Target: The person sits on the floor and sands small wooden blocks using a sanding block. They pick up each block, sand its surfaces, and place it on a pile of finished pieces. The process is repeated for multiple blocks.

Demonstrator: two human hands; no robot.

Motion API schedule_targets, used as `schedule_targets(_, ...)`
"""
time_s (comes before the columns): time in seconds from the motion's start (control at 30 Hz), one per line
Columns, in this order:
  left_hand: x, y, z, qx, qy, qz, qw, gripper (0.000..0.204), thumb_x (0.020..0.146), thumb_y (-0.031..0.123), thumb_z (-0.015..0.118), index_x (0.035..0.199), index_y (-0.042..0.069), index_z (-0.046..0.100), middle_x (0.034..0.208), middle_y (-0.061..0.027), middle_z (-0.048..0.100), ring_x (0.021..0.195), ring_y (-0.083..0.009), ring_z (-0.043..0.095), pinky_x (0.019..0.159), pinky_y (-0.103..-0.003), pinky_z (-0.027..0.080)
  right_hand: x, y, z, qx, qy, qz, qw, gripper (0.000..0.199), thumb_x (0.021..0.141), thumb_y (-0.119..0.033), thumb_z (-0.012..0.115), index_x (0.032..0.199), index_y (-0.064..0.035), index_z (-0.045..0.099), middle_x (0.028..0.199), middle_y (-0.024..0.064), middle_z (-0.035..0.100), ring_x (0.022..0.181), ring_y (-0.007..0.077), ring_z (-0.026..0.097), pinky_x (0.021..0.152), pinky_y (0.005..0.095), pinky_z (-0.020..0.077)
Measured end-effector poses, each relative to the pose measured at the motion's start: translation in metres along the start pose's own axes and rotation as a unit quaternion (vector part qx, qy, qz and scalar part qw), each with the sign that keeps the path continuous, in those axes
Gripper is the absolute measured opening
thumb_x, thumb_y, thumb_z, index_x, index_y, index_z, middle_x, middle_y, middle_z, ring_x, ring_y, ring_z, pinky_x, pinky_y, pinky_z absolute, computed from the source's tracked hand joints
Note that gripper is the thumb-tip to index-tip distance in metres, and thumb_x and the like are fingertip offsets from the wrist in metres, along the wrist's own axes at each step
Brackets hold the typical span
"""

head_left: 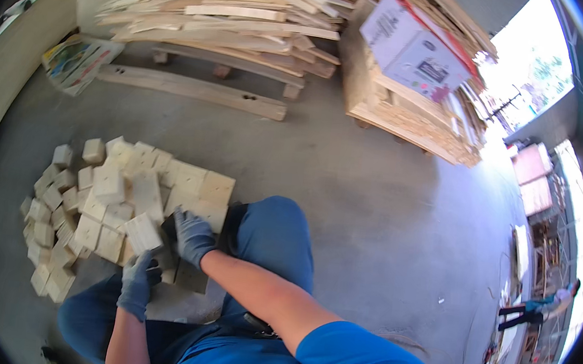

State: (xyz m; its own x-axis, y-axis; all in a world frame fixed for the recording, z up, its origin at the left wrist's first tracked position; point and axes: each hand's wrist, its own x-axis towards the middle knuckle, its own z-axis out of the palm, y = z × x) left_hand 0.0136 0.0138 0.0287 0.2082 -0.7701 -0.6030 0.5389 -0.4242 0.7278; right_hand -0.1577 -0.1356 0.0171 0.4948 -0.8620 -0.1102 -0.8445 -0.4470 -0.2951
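Note:
A heap of pale wooden blocks (pixel 101 201) lies on the concrete floor in front of my knees. Both my hands wear grey gloves. My left hand (pixel 138 282) and my right hand (pixel 193 235) close together around one wooden block (pixel 142 232) at the near edge of the heap. Larger flat blocks (pixel 202 190) are stacked on the right side of the heap. My blue trouser knee (pixel 275 233) rises just right of the hands.
Stacks of thin wooden boards (pixel 224 11) rest on pallets at the back, with a long plank (pixel 191 90) lying before them. A white cardboard box (pixel 412 49) sits on another board stack. A person (pixel 537 307) stands far right.

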Motion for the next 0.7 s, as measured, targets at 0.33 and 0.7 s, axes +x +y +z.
schedule_targets(0.33, -0.019, 0.022, 0.005, 0.199, 0.032, 0.015, 0.979, 0.054, 0.095, 0.034, 0.082, 0.134, -0.001, 0.068, 0.098, -0.0079, 0.074, 0.081, -0.0150, 0.069, 0.075, -0.031, 0.058, -0.017, -0.006, -0.045, 0.198, 0.034, 0.014, 0.980, 0.109, 0.077, -0.039, 0.090, 0.162, 0.0054, 0.038, 0.144, 0.0332, 0.060, 0.132, 0.0467, 0.060, 0.115, 0.0496, 0.0483)
schedule_targets(0.7, -0.001, 0.030, -0.008, 0.481, 0.145, 0.205, 0.840, 0.132, 0.064, 0.037, 0.100, 0.169, 0.001, 0.029, 0.158, -0.0281, 0.051, 0.147, -0.0405, 0.052, 0.123, -0.042, 0.044, -0.018, -0.044, -0.095, 0.172, 0.062, -0.079, 0.980, 0.105, 0.077, -0.033, 0.093, 0.160, 0.0030, 0.040, 0.155, 0.0307, 0.049, 0.142, 0.0444, 0.053, 0.120, 0.0469, 0.0464)
